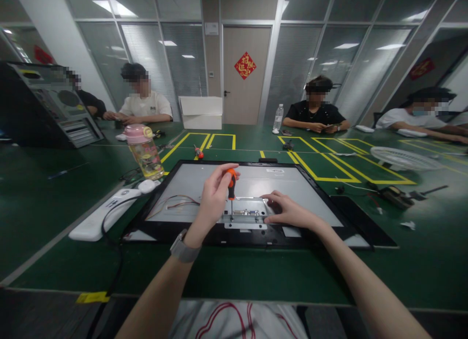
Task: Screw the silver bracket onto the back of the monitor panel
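Observation:
My left hand [215, 190] is closed around the orange and black handle of a screwdriver [231, 184]. The shaft points straight down at the left part of a silver metal bracket [245, 225]; whether its tip sits in a screw I cannot tell. My right hand [287, 210] rests with fingers spread at the bracket's right edge, thumb and fingertips against it. Bracket and hands are over the back of a flat display panel [310, 193] with a black frame, lying on the table. Thin wires [175, 200] run across the panel's left side.
Left of the panel are a white power strip [106, 217] with a black cable and a pink-lidded bottle [141, 151]. A black phone-like slab [361, 222] lies at the right. Farther off stand a computer case [54, 105], a white box [201, 112] and a water bottle [278, 118]. Several people sit around.

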### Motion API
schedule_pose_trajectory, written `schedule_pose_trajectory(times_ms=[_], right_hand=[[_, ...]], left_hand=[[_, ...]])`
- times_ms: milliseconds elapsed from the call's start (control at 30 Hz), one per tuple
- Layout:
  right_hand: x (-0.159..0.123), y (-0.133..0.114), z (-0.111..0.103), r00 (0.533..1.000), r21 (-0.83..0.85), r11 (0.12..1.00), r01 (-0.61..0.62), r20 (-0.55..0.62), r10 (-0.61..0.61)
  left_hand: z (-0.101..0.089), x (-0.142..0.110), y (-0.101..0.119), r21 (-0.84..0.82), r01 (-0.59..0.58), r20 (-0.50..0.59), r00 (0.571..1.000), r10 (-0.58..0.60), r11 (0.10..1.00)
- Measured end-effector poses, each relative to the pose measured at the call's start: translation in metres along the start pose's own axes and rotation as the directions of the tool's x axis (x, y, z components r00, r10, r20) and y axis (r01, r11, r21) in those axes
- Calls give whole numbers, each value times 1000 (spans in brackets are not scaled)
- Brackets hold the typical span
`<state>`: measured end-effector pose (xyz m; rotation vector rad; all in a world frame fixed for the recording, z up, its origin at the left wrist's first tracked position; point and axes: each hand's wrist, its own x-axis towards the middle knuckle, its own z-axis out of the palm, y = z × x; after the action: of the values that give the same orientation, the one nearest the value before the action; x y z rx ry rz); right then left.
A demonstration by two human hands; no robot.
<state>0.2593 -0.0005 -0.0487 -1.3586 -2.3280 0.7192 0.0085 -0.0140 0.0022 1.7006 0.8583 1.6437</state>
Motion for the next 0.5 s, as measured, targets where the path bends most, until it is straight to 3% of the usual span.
schedule_pose_trajectory(times_ms=[167,367,500], right_hand=[[-1,-2,-1,1000,-12,1000,-19,3,19],[-1,-5,-3,1000,-25,1000,-17,5,17],[-1,-5,-3,1000,-26,1000,-14,-4,14]], left_hand=[[0,0,2,104,-91,-25,995,94,990],[-2,1,1,24,-14,-6,1000,14,1000],[-2,1,2,104,-68,-53,996,73,992]])
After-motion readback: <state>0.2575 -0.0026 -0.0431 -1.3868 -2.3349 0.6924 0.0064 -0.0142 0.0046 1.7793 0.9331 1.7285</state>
